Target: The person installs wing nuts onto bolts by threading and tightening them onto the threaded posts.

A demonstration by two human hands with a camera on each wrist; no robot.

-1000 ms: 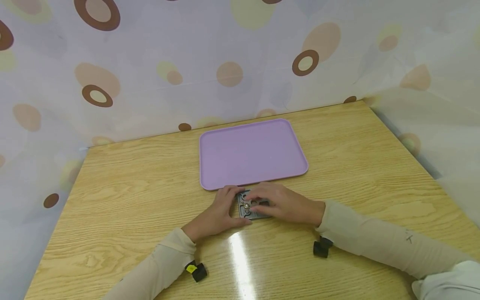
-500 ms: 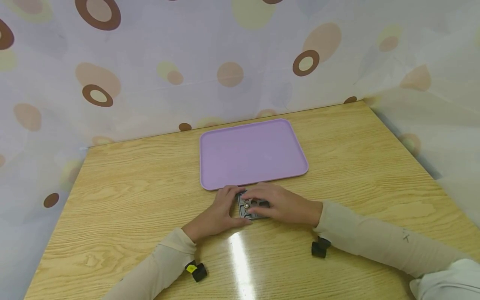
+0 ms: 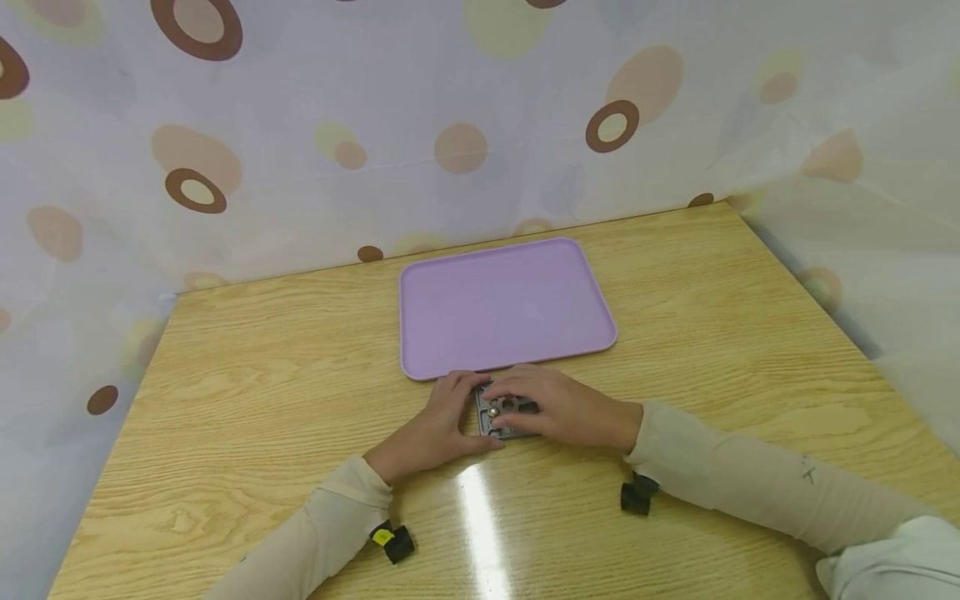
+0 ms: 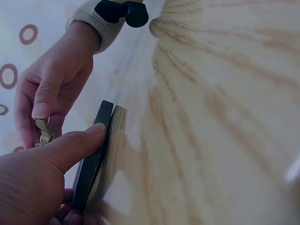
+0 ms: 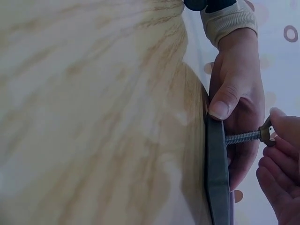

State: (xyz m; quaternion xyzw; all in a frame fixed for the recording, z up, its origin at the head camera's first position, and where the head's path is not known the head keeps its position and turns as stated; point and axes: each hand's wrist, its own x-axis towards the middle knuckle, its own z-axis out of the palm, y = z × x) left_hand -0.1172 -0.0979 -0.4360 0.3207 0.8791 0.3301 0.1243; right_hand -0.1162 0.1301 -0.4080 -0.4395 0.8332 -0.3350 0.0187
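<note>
A flat dark grey plate (image 3: 517, 406) with cut-out holes lies on the table between my hands. From it stands a threaded bolt (image 5: 243, 137), with a brass-coloured wing nut (image 5: 266, 133) at its upper end. My left hand (image 3: 427, 433) grips the plate's left end, thumb on the near edge and fingers on the far edge. With thumb and fingers my right hand (image 3: 573, 408) pinches the wing nut from above. In the left wrist view the left thumb (image 4: 79, 145) presses the plate's side. My right hand covers part of the plate in the head view.
A purple tray (image 3: 506, 308) lies just beyond the plate on the wooden table (image 3: 285, 358). A spotted cloth (image 3: 390, 108) hangs behind and beside the table. Both wrists carry small black cameras.
My right hand and wrist have turned and shifted slightly to the left, with the fingers still at the wing nut. My left hand and the plate have not visibly moved.
</note>
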